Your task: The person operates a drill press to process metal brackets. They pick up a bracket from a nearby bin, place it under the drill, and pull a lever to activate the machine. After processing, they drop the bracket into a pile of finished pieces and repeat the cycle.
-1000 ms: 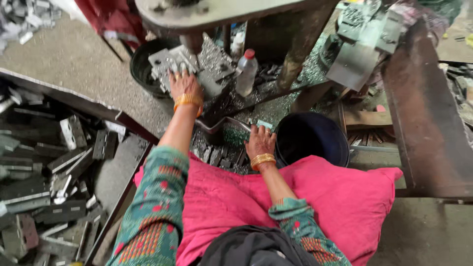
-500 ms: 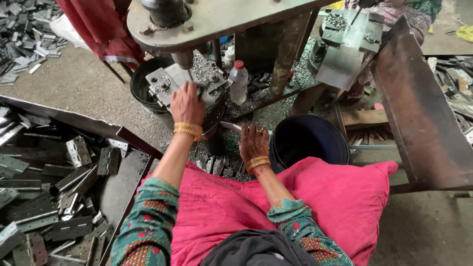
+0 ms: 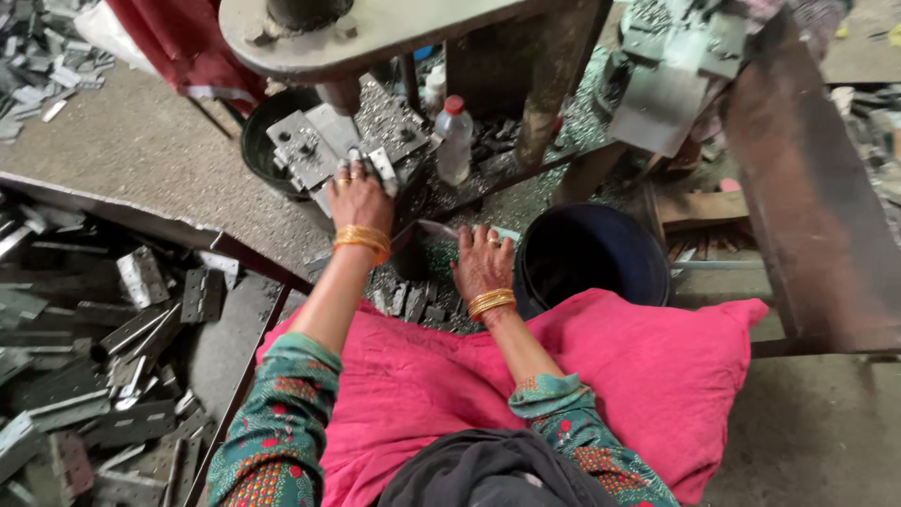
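With my left hand (image 3: 359, 199) pinching a small metal piece (image 3: 383, 167) on the die (image 3: 324, 150) under the press (image 3: 375, 28), and my right hand (image 3: 481, 263) flat on the loose parts (image 3: 413, 299) near the bucket (image 3: 591, 268), I seat the piece squarely, fingers clear of the ram.

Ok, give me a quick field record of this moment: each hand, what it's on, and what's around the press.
left hand: on the grey metal die block under the press table
right hand: resting on small metal pieces, thin flat piece at the fingertips
bottle: clear, red cap, upright beside the block
bucket: dark, right of the right hand
lap: pink cushion
far left: pile of metal hinges
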